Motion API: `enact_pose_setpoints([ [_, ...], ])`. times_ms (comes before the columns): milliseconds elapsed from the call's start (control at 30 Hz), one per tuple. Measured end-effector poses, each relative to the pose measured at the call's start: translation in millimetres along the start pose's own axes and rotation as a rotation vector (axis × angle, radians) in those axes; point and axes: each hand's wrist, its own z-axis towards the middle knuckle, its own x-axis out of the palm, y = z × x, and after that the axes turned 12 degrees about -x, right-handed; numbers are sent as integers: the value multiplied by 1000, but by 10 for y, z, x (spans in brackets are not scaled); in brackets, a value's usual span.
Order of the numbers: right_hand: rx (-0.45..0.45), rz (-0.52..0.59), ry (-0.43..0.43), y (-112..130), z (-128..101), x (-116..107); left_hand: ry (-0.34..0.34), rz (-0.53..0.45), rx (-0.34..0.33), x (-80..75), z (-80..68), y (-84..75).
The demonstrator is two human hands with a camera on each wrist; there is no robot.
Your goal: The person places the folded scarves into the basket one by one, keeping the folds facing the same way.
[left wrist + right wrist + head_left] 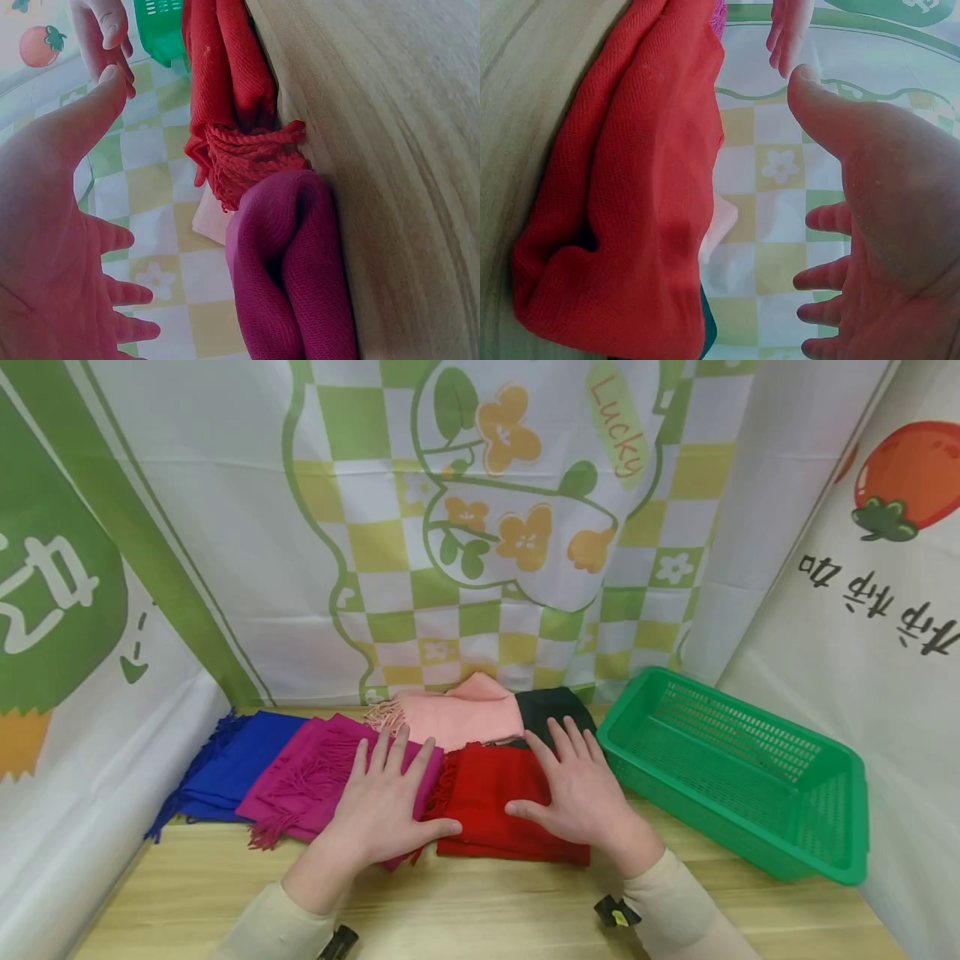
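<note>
My left hand (pixel 380 806) hovers with fingers spread over the magenta scarf (pixel 300 768), which lies folded with its fringe showing. Fingers likewise spread, my right hand (pixel 577 785) is above the folded red scarf (pixel 495 785). Both wrist views show a gap between each palm and the cloth below. A blue scarf (pixel 251 756) lies at the left, partly under the magenta one. Behind them are a pink scarf (pixel 457 714) with a fringe at its left end and a dark green folded cloth (pixel 551 706), partly hidden by my right hand.
A green plastic basket (pixel 735 710) with perforated walls stands at the right of the wooden table (pixel 465 910). A printed white curtain (pixel 480 543) hangs close behind the scarves, with more printed cloth at both sides.
</note>
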Motion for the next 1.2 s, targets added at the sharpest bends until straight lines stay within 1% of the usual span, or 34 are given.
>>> enact_pose_setpoints([
  [267, -6, 9, -69, -58, -32, -62, -5, 0, 16, 7, 7, -14],
  [567, 35, 4, -82, -194, -156, -68, -1, -31, 33, 12, 9, -50],
  [833, 73, -4, -90, -316, -283, -103, 66, -50, 62, 72, 41, -149],
  [1000, 90, -12, -87, -401, -362, -133, 102, -35, 87, 147, 58, -229],
  [1200, 119, -11, -75, -508, -459, -177, 147, -29, 95, 218, 81, -316],
])
